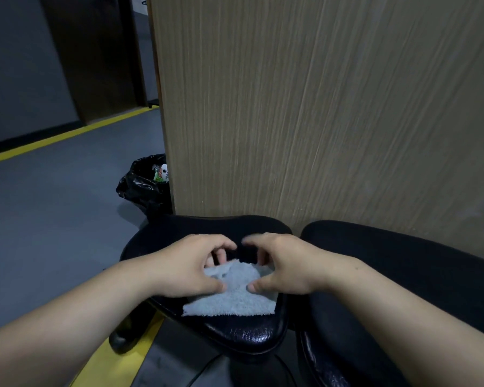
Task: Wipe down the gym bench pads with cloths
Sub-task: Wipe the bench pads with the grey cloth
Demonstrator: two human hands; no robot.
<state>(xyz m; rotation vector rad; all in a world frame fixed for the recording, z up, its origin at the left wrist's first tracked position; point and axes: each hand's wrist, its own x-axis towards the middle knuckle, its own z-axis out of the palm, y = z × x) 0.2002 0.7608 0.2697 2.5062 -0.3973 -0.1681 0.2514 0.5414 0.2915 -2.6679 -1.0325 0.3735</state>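
Bunching a fluffy pale-blue cloth (pixel 235 294) on the glossy black bench pad (pixel 243 335), left hand (pixel 187 265) and right hand (pixel 288 265) are both pinching it, wiping seemingly barely begun.

We see a dim, cool-toned scene with soft, even light and no hard shadows. A faint glare glints on the near edge of the glossy black padded seat (pixel 243 335) and on the crinkled black plastic bin bag (pixel 140 185) at far left. Wide-angle distortion bends the tall wood-grain panel (pixel 319 107) and stretches our forearms at the near corners. Fine detail looks slightly soft throughout.
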